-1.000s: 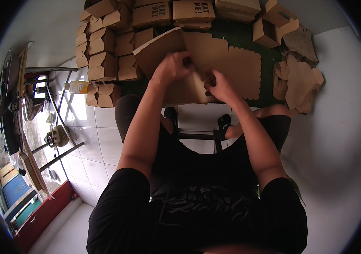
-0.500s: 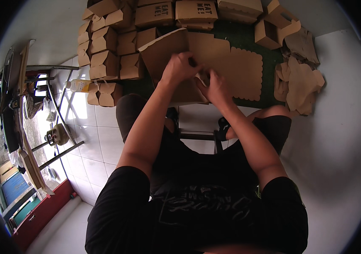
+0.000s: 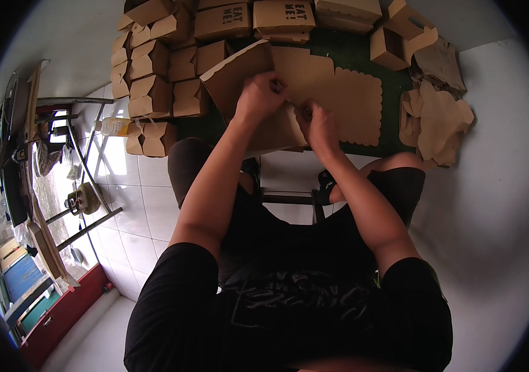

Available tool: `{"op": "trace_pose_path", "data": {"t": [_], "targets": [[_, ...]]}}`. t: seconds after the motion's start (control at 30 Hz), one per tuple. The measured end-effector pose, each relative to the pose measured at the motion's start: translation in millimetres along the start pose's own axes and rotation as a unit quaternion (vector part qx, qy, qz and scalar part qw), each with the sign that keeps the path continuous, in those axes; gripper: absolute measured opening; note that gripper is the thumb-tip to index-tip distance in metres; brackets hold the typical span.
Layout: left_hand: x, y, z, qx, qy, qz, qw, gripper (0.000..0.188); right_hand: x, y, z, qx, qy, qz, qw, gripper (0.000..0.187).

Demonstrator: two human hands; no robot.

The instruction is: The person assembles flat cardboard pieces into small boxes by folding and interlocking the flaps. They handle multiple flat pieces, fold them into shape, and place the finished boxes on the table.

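The white tiled floor (image 3: 500,204) takes most of the view, and a dark green mat (image 3: 363,59) lies on it in front of the seated person. On the mat, at its far and left sides, stands a stack of folded brown boxes (image 3: 152,80), many of them closed. At the right edge of the mat is a pile of flat cardboard pieces (image 3: 438,118), partly on the floor. A flat sheet with a scalloped edge (image 3: 357,105) lies on the mat just beside the hands.

The box blank (image 3: 239,77) is over the mat, above the knees, half folded, with one side panel raised to the left. The left hand (image 3: 259,98) is closed around its upper edge, thumb and fingers pinching the cardboard. The right hand (image 3: 319,127) grips a flap of the same blank, the fingers curled tight on it. The two hands are near each other but apart.

A small bottle (image 3: 115,127) lies on the floor left of the boxes.
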State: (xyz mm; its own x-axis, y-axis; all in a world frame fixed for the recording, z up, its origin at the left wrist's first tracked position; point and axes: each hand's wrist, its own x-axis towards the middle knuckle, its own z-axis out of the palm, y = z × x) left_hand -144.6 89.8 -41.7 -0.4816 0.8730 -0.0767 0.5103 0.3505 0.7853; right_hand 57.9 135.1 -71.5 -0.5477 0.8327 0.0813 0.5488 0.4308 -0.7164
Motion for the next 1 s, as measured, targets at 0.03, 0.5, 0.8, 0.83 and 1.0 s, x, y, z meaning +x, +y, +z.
{"op": "trace_pose_path", "data": {"t": [0.03, 0.5, 0.8, 0.83, 1.0], "targets": [[0.1, -0.7, -0.2, -0.012, 0.008, 0.0, 1.0, 0.022, 0.6, 1.1, 0.2, -0.004, -0.002, 0.006, 1.0, 0.018], [5.0, -7.4, -20.9, -0.027, -0.051, -0.024, 0.998, 0.027, 7.9, 6.9, -4.8, -0.027, -0.047, 0.068, 0.996, 0.037], [-9.8, 1.3, -17.4, 0.042, 0.015, 0.013, 0.999, 0.027, 9.9, 7.9, -12.4, 0.002, -0.064, 0.058, 0.996, 0.052], [-11.0, 2.6, -16.0, 0.037, 0.022, 0.016, 0.999, 0.028, 10.5, 8.3, -12.8, 0.001, -0.076, 0.072, 0.995, 0.053], [-12.5, 6.2, -15.1, 0.049, 0.011, -0.002, 0.999, 0.027, 16.5, 13.3, -13.0, -0.009, -0.101, 0.1, 0.99, 0.059]]}}
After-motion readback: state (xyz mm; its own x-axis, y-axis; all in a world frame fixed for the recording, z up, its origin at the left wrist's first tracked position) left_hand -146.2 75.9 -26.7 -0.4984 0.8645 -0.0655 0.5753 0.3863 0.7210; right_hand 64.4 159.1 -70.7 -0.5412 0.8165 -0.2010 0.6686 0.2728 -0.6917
